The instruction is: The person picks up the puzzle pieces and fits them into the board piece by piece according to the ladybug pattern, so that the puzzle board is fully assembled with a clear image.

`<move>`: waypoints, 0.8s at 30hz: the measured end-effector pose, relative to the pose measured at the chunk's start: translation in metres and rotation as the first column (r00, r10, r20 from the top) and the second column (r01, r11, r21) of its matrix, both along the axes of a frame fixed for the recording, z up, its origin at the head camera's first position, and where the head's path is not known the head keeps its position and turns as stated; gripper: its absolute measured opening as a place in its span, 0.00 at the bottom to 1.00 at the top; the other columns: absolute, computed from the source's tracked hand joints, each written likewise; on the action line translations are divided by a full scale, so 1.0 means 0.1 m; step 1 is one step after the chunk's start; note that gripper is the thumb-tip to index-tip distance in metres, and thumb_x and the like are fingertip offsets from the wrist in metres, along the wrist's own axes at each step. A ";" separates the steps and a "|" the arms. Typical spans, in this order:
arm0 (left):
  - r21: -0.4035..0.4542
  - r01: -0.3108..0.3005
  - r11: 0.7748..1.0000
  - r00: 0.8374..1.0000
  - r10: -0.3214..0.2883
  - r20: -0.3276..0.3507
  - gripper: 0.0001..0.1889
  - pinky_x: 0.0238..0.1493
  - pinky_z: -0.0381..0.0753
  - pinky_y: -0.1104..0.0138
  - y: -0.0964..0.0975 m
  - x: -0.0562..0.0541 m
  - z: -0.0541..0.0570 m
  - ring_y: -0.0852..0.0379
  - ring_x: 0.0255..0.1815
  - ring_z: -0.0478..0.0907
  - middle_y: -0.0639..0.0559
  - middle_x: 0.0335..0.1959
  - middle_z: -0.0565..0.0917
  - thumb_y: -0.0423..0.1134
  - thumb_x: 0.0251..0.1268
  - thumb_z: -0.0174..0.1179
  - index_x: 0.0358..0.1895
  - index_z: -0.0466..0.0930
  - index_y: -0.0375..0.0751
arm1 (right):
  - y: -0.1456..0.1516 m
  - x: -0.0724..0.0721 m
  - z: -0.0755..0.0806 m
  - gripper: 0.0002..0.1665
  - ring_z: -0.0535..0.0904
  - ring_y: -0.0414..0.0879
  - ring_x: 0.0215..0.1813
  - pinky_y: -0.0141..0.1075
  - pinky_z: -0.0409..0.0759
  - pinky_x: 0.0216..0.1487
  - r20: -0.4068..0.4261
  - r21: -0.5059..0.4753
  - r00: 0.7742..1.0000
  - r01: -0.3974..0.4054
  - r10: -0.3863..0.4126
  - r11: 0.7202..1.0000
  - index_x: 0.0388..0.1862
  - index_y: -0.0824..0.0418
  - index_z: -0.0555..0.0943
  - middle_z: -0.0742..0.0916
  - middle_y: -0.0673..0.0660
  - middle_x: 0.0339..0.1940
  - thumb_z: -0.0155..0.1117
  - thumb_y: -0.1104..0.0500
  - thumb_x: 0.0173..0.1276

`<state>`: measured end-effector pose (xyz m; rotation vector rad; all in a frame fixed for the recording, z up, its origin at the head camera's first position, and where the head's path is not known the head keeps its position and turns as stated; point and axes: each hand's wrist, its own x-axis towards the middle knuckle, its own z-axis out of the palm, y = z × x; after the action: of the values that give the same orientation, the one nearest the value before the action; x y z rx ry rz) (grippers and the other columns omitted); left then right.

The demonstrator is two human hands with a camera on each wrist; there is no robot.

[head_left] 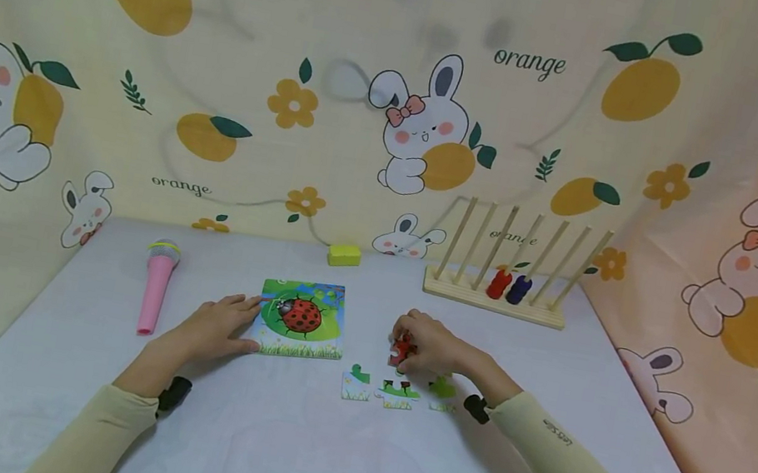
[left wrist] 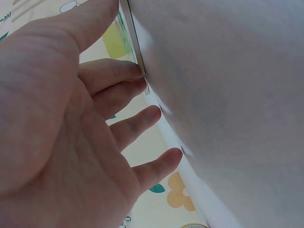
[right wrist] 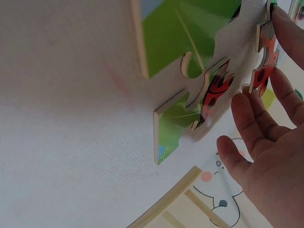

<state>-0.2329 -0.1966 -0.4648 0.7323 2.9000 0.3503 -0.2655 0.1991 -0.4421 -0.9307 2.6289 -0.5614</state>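
Observation:
A square picture board (head_left: 326,346) shows a red ladybug on green. At its left side my left hand (head_left: 226,326) rests, fingers spread loosely. In the left wrist view, the thumb and fingers of the left hand (left wrist: 90,114) touch the board's thin edge (left wrist: 135,40). My right hand (head_left: 432,343) pinches a red ladybug puzzle piece (head_left: 400,352), partly hidden by the fingers. The right wrist view shows that piece (right wrist: 262,78) at the fingertips of the right hand (right wrist: 275,147). Near it lie a large green piece (right wrist: 175,38), a small green piece (right wrist: 173,123) and a red-black piece (right wrist: 216,92).
Several puzzle pieces with green and white grass, among them a corner piece (head_left: 356,387), lie below the right hand. A pink toy microphone (head_left: 155,290) is at left. Behind stand a yellow block (head_left: 344,256) and a wooden peg rack (head_left: 490,297) with red and dark blue beads.

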 end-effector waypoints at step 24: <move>0.007 0.013 1.000 1.000 -0.013 -0.022 0.40 0.61 0.66 0.34 -0.01 0.00 0.00 0.29 0.72 0.60 0.34 0.74 0.64 0.55 0.67 0.63 0.70 0.66 0.27 | 0.02 0.01 -0.03 0.26 0.71 0.44 0.37 0.36 0.71 0.37 0.072 -0.045 0.997 0.030 -0.027 0.999 0.50 0.59 0.74 0.78 0.51 0.38 0.79 0.62 0.57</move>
<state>-0.2328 -0.1975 -0.4651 0.7599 2.9144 0.3544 -0.2647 0.2011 -0.4454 -0.8706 2.5792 -0.6521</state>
